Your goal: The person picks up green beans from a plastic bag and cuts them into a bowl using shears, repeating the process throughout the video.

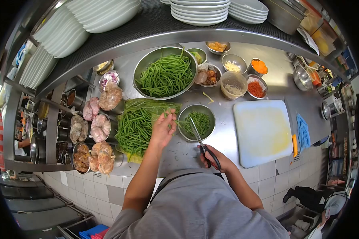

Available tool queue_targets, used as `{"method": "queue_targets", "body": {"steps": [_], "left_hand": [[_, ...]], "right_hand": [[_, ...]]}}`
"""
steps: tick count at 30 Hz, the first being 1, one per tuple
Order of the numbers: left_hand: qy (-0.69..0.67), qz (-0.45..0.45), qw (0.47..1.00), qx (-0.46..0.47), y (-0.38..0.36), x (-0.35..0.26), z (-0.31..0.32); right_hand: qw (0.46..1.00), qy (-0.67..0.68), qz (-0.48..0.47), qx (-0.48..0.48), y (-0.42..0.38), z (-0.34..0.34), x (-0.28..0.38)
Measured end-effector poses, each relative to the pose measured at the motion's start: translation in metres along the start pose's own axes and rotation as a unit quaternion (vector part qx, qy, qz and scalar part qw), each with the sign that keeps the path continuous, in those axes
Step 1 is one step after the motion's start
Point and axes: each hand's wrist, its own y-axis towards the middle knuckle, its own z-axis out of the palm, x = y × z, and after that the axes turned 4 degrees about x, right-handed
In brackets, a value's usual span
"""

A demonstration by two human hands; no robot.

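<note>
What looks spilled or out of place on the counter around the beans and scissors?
One stray green bean piece lies loose on the steel counter between the large bean bowl and the small bowl of cut pieces. The white cutting board is stained yellow. Nothing else stands out.

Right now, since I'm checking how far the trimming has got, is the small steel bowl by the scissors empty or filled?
Partly filled: the small steel bowl holds a layer of cut green bean pieces, with bare steel showing along its near side.
</note>
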Motion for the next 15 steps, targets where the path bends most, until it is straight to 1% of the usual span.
{"method": "queue_targets", "body": {"steps": [10, 12, 13, 15], "left_hand": [[-0.018, -0.019, 1.0, -0.008, -0.003, 0.014, 0.001], [-0.063, -0.001, 0.997, -0.039, 0.001, 0.014, -0.003], [-0.063, 0.001, 0.997, -0.04, 0.004, 0.014, -0.006], [-0.146, 0.026, 0.987, -0.069, 0.008, 0.012, -0.011]], "right_hand": [[0.996, 0.076, 0.024, -0.03, 0.005, -0.001, 0.001], [0.998, 0.046, 0.028, -0.045, 0.005, -0.005, -0.005], [0.998, 0.045, 0.029, -0.044, 0.003, -0.006, -0.007], [0.999, -0.038, 0.01, -0.02, -0.002, -0.006, -0.011]]}}
